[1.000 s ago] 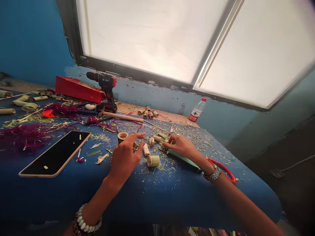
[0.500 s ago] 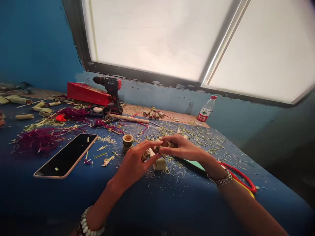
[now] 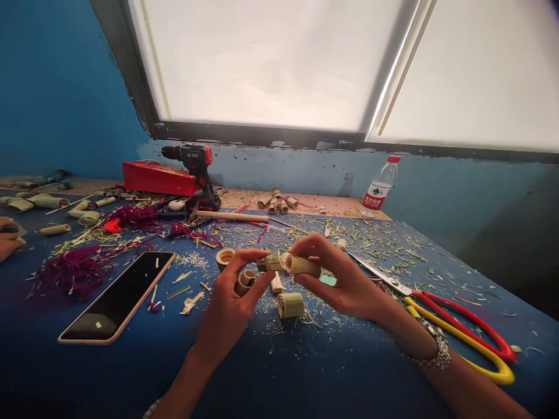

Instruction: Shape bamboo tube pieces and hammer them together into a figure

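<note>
Between thumb and fingers, my left hand [image 3: 231, 302] pinches a short greenish bamboo piece [image 3: 271, 263]. My right hand [image 3: 338, 276] grips a hollow bamboo tube [image 3: 303, 266], its open end turned toward the left piece. The two pieces meet or nearly meet; I cannot tell if one is inside the other. Below them a short bamboo section [image 3: 290, 305] lies on the blue table. Close by my left hand are a small hollow bamboo piece [image 3: 245, 281] and a bamboo ring [image 3: 225, 256], both partly hidden by that hand.
A phone [image 3: 120, 297] lies at left near purple fibre [image 3: 72, 259]. Red-and-yellow scissors [image 3: 463, 326] are at right. Behind stand a drill [image 3: 196, 174], a red box [image 3: 159, 178], a hammer [image 3: 231, 216], a bottle [image 3: 379, 189] and bamboo pieces [image 3: 275, 202]. Another person's hand [image 3: 9, 237] shows at far left.
My hands have turned and drawn slightly apart, so both bamboo pieces now show end to end. The view has shifted, bringing the scissors into fuller sight.
</note>
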Demonstrator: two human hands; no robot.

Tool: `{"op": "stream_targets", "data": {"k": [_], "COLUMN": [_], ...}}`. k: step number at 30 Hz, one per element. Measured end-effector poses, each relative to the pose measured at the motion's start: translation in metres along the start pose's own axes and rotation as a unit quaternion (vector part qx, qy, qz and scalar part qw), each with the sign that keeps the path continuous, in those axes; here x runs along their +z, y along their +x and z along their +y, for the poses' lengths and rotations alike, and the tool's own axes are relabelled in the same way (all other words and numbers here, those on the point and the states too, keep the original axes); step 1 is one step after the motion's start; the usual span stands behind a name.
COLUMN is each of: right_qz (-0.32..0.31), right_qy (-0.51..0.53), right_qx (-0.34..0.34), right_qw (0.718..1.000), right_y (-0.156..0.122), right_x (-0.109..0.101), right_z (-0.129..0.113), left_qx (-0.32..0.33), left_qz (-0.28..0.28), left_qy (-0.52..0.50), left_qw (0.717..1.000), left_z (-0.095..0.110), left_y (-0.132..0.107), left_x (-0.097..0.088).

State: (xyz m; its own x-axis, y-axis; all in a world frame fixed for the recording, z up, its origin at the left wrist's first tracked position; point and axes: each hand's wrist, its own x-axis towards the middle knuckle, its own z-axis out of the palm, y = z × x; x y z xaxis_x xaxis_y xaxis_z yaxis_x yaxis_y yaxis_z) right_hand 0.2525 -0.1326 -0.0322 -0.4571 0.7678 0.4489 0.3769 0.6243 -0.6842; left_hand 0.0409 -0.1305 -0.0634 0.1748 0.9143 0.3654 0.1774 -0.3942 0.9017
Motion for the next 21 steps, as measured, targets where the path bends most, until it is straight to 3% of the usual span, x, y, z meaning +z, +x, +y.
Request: {"op": "stream_targets", "data": {"k": [4,10,13,17,21], "right_qz": [0.013,0.000,-0.017,-0.008,-0.003], "right_qy": [-0.066,-0.059,-0.032,-0.022,-0.030], "right_qx": [-0.032,-0.051,-0.034,-0.022,0.008], "right_qw": [0.997,0.997,0.999,0.999,1.000], "right_y": [-0.001,-0.004,-0.004,-0.006,-0.007], "right_x": [0.001,-0.001,0.003,0.015,0.023], "right_z": [-0.001,0.002,0.001,0.004,0.008], "left_qx": [0.058,0.128,0.118,0.063,0.036], "left_qz": [0.025,-0.008,-0.011,0.030,0.000], "left_qy": [0.044,0.082,0.059,0.015,-0.054], "left_qw": [0.997,0.988,0.991,0.997,0.998], "left_z": [0.000,0.003,0.002,0.000,0.002], "left_y": [-0.002,-0.002,-0.002,-0.004,-0.004], "left_x": [0.001,0.002,0.002,0.001,0.000]}}
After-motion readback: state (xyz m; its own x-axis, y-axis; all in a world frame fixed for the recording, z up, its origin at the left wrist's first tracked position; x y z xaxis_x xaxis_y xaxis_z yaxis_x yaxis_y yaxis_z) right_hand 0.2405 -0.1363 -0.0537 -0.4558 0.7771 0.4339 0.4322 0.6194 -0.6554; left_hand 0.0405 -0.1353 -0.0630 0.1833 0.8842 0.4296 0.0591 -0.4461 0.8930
